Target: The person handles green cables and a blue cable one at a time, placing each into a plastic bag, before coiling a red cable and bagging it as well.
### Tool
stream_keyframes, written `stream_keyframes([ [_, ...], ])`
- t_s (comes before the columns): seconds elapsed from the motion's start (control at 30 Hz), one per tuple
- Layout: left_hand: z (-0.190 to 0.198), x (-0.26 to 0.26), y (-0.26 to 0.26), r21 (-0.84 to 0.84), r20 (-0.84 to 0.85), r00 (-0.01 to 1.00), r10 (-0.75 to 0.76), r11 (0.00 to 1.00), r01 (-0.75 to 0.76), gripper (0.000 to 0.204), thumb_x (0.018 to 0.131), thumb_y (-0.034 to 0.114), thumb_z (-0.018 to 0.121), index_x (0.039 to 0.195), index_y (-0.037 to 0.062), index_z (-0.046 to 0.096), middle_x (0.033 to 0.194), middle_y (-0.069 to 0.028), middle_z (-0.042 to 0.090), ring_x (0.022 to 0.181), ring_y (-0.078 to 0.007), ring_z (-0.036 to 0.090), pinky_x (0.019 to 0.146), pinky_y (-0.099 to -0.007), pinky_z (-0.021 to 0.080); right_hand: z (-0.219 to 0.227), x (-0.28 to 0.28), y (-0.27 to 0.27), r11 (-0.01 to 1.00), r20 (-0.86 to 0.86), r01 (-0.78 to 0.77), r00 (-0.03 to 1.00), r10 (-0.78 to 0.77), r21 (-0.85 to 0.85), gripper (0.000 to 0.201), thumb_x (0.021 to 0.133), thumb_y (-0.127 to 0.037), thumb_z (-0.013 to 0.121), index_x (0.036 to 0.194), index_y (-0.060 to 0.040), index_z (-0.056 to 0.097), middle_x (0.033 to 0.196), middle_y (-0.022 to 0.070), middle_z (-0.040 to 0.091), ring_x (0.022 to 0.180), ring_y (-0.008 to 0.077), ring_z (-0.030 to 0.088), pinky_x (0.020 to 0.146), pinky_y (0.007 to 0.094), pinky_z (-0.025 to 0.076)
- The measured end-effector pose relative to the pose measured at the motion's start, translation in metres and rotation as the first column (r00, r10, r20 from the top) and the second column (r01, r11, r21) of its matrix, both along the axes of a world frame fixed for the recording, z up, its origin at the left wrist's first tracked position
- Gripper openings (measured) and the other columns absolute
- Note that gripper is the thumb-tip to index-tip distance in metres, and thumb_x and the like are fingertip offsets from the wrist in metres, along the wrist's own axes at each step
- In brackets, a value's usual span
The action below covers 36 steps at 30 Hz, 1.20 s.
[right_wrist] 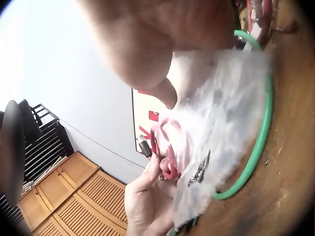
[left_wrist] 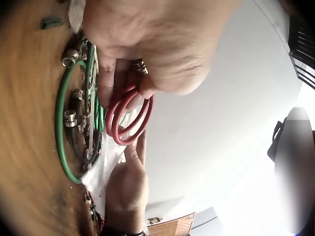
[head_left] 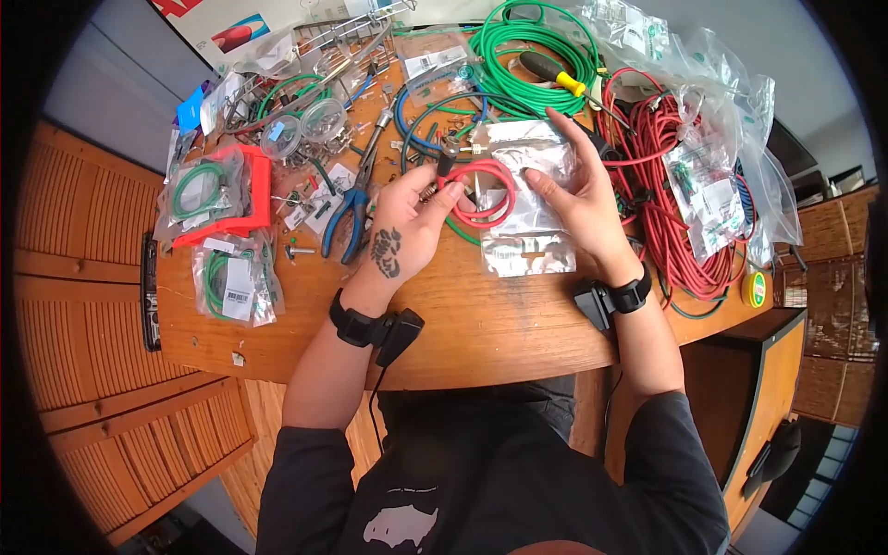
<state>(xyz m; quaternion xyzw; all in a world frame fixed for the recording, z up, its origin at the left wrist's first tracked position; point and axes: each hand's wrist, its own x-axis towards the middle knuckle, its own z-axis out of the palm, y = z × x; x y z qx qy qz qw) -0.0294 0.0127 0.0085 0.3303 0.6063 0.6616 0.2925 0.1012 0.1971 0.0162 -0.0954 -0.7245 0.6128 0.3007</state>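
My left hand [head_left: 407,217] pinches a small coil of red cable [head_left: 507,199] between thumb and fingers, above the table. Metal-ended connectors belong to this cable; one plug [right_wrist: 144,146] sticks up beside the thumb in the right wrist view. To the right of the coil, a clear, shiny plastic bag [head_left: 527,254] is in my right hand [head_left: 592,203], its thumb over the front and the fingers stretched out behind. The coil overlaps the bag's left edge in the head view. A green cable [right_wrist: 263,137] curves on the table below the bag.
Blue-handled pliers [head_left: 344,225] lie left of my left hand. Behind are a large green cable coil [head_left: 578,55] and a yellow-and-black screwdriver [head_left: 552,72]. Red cables [head_left: 666,222] heap at right. At left stands a red bin [head_left: 256,185] near bagged green cables [head_left: 222,287].
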Motion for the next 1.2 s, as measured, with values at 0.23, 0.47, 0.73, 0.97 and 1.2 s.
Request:
stream_keyframes([
  [0.23, 0.002, -0.001, 0.001, 0.057, 0.091, 0.995, -0.044, 0.998, 0.039, 0.020, 0.097, 0.010, 0.059, 0.109, -0.0052, 0.063, 0.092, -0.0055, 0.069, 0.084, -0.0090, 0.063, 0.077, -0.0233, 0.049, 0.009, 0.007, -0.006, 0.993, 0.130, 0.012, 0.991, 0.004, -0.119, 0.038, 0.089, -0.003, 0.068, 0.126, -0.0014, 0.061, 0.125, 0.0093, 0.062, 0.113, 0.0148, 0.058, 0.096, 0.0285, 0.047],
  [0.47, 0.001, -0.001, 0.000, 0.026, 0.055, 0.998, -0.024, 0.999, 0.022, 0.022, 0.097, 0.015, 0.061, 0.109, -0.0027, 0.064, 0.089, -0.0046, 0.069, 0.083, -0.0085, 0.060, 0.073, -0.0222, 0.045, 0.016, 0.010, -0.006, 0.993, 0.131, -0.069, 0.988, 0.081, -0.096, 0.039, 0.089, -0.006, 0.070, 0.126, -0.0017, 0.062, 0.125, 0.0099, 0.064, 0.115, 0.0148, 0.058, 0.098, 0.0297, 0.046],
  [0.73, 0.005, 0.003, 0.002, -0.003, -0.058, 0.986, 0.155, 0.988, -0.155, 0.017, 0.096, 0.010, 0.060, 0.104, -0.0042, 0.066, 0.087, -0.0073, 0.071, 0.080, -0.0089, 0.064, 0.073, -0.0238, 0.051, 0.009, 0.009, 0.000, 0.980, 0.102, -0.193, 0.975, 0.198, -0.050, 0.047, 0.087, -0.003, 0.071, 0.131, -0.0009, 0.057, 0.130, 0.0106, 0.061, 0.120, 0.0165, 0.055, 0.104, 0.0315, 0.042],
  [0.97, 0.000, 0.005, 0.004, 0.008, -0.008, 0.996, 0.091, 0.996, -0.091, 0.023, 0.093, 0.009, 0.065, 0.112, -0.0044, 0.063, 0.088, -0.0064, 0.069, 0.078, -0.0092, 0.062, 0.070, -0.0238, 0.049, 0.005, 0.005, -0.009, 0.967, 0.098, -0.252, 0.962, 0.255, -0.035, 0.057, 0.082, 0.001, 0.074, 0.135, -0.0014, 0.053, 0.132, 0.0104, 0.059, 0.121, 0.0170, 0.054, 0.105, 0.0321, 0.042],
  [1.2, -0.006, 0.010, 0.007, 0.043, 0.088, 0.991, 0.097, 0.994, -0.101, 0.031, 0.091, 0.000, 0.066, 0.118, -0.0066, 0.053, 0.102, -0.0116, 0.069, 0.082, -0.0134, 0.066, 0.069, -0.0246, 0.054, 0.000, 0.003, -0.022, 0.984, 0.109, -0.161, 0.980, 0.169, -0.078, 0.060, 0.083, -0.002, 0.074, 0.138, -0.0011, 0.050, 0.131, 0.0104, 0.059, 0.119, 0.0152, 0.055, 0.104, 0.0306, 0.042],
])
